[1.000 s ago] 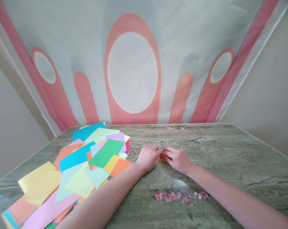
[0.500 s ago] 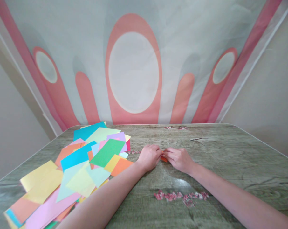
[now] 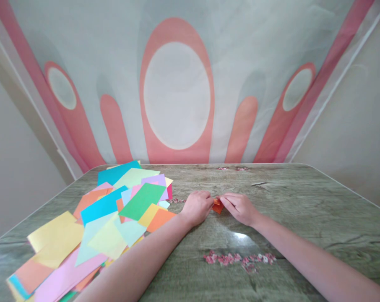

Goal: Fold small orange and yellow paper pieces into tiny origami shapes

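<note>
Between my two hands, just above or on the tabletop, is a small folded piece of orange paper [image 3: 218, 207]. My left hand [image 3: 197, 207] grips its left side, fingers closed and pointing right. From the other side my right hand [image 3: 239, 207] pinches the upper right edge between thumb and fingers. The paper's lower part shows below the fingertips, with a crease across it; the rest of it is hidden by the fingers.
Loose sheets of coloured paper, among them a green sheet [image 3: 143, 201] and a yellow sheet [image 3: 56, 239], lie overlapping left of my left forearm. The wood-patterned table [image 3: 303, 197] has printed pink flowers. A pink-and-grey patterned panel [image 3: 177, 155] rises behind its far edge.
My right hand has shifted slightly and its fingers have drawn up and to the right, so more of the orange paper shows. My left hand has barely moved.
</note>
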`<state>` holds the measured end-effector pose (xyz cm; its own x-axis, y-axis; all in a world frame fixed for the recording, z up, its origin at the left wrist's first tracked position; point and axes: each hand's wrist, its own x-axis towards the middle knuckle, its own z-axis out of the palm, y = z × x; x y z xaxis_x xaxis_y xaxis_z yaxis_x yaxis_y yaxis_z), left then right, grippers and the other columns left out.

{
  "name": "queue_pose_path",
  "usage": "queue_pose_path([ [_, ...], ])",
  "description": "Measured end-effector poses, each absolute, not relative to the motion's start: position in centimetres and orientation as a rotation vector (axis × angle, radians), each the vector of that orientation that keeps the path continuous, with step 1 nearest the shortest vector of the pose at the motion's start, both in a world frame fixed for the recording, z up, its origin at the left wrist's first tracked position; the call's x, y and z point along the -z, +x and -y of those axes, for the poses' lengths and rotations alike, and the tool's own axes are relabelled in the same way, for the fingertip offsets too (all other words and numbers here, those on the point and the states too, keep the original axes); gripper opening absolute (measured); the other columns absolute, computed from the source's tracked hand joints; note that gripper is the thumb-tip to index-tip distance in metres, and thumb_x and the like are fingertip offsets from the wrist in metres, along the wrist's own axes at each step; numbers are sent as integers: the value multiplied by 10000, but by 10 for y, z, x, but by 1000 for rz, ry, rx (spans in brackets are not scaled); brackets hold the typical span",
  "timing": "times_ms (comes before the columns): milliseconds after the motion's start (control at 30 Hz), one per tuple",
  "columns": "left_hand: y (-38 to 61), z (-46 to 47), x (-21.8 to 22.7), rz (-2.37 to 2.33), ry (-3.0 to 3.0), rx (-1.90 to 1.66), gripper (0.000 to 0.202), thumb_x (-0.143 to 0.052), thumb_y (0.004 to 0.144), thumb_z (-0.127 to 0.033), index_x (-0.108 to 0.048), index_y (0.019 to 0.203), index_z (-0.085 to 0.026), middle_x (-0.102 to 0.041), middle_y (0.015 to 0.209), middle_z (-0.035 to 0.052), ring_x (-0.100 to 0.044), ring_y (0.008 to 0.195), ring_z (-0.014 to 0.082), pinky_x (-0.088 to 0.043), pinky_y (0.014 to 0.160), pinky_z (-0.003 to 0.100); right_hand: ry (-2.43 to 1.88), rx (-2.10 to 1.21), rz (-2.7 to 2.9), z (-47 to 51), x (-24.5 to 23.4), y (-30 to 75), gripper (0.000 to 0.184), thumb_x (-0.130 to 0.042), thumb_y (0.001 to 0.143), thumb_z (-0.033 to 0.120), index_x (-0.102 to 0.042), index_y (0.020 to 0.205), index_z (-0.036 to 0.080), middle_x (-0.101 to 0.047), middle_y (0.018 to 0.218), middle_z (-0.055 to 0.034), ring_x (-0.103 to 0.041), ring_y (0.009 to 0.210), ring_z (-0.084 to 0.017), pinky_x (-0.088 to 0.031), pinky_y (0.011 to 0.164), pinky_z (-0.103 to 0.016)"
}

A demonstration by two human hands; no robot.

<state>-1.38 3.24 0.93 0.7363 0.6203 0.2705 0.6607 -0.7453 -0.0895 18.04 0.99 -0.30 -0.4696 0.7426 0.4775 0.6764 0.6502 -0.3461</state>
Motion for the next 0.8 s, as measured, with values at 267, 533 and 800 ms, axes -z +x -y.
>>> queue_pose_path([
  [267,-13,-31,-12,985,-2746,318,240,-419,873,-304,-594,775,-172,-543,756,37,-521,756,165,-396,682,283,-1005,-166,2347,-17,8,184,282,-426,788,90,-629,963,177,-636,839,-57,-539,804,-174,-424,751,-325],
  [533,-12,-31,-12,972,-2743,267,189,-437,867,-234,-588,780,-162,-544,763,43,-526,756,170,-406,693,298,-987,-117,2386,-20,14,185,354,-448,712,26,-666,921,210,-614,884,-50,-523,851,-178,-411,777,-339],
  [800,-20,-31,-17,1028,-2878,288,179,-459,817,-199,-631,867,-202,-555,845,36,-530,807,165,-425,726,274,-990,-42,2435,-18,14,184,355,-453,731,27,-662,949,215,-600,895,-51,-496,869,-179,-402,779,-337],
])
